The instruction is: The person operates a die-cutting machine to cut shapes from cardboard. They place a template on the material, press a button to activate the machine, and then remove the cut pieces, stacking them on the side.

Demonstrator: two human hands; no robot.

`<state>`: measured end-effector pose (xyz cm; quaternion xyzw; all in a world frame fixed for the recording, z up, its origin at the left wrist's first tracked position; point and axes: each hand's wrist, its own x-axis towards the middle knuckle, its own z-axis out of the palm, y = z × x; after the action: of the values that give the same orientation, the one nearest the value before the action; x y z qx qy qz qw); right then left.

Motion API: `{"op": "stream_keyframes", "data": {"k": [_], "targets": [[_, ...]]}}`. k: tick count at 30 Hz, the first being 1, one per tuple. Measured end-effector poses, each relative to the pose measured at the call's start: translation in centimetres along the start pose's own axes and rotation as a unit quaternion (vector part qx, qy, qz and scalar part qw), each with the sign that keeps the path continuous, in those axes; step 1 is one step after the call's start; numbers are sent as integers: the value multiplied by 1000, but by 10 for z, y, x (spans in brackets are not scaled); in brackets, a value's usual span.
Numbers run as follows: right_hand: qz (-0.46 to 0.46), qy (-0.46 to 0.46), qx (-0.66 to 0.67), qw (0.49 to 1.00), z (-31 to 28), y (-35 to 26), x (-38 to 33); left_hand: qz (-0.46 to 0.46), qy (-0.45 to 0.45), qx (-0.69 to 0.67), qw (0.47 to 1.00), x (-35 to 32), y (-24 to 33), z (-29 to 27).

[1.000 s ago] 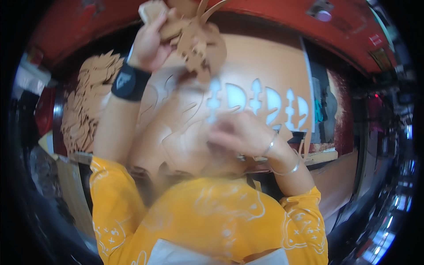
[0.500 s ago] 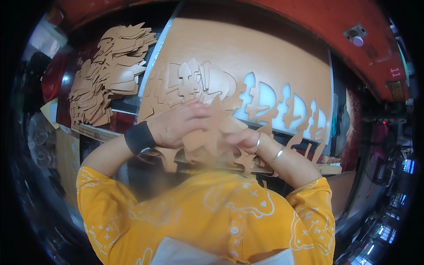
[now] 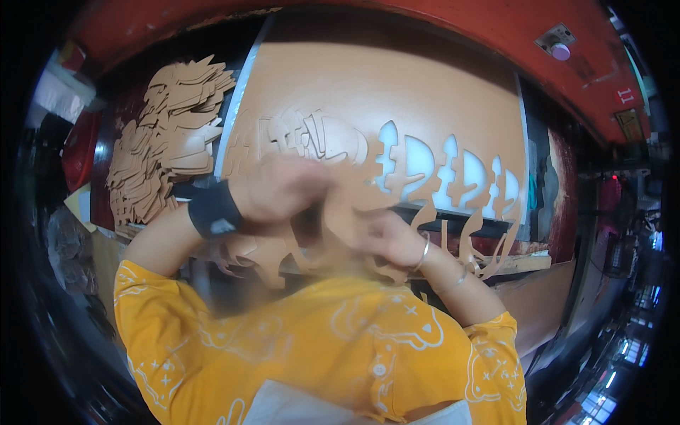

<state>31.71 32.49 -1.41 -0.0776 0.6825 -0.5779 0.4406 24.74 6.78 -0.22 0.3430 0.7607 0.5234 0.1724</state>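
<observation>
My left hand (image 3: 280, 188), with a black band at its wrist, is smeared by motion over the near left part of a tan sheet (image 3: 368, 78). Its fingers are too blurred to read. My right hand (image 3: 393, 239), wearing bracelets, is closed on a tan cut-out piece (image 3: 345, 216) in front of my chest; the piece is partly blurred. Beyond my left hand, cut shapes (image 3: 333, 138) still sit in the sheet. To their right, several cut-through openings (image 3: 418, 170) show a pale surface beneath. Curved tan scrap strips (image 3: 467, 241) hang along the sheet's near edge.
Heaped stacks of tan cut-outs (image 3: 170, 134) stand at the left of the sheet. A red machine beam (image 3: 482, 42) with a pale round button (image 3: 560, 52) spans the far side. A wooden edge (image 3: 524, 264) runs along the near right.
My left hand has drawn slightly left, away from the tan piece between my hands, and is more blurred. My right hand stays at the piece, a little lower. The whole view has shifted slightly.
</observation>
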Motion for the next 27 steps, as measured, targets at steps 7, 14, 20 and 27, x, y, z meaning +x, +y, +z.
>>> {"op": "stream_keyframes", "data": {"k": [7,14,20,27], "targets": [[-36,108,-363,925,6,11,-23,22,321,-406,856,84,-27,-127],[-60,144,-473,867,11,-27,-39,-55,351,-356,864,115,-32,-150],[-351,382,-413,748,-30,-118,7,-92,300,-347,884,97,8,-118],[-479,367,-463,649,-26,-110,96,-93,327,-324,883,93,-5,-120]]}}
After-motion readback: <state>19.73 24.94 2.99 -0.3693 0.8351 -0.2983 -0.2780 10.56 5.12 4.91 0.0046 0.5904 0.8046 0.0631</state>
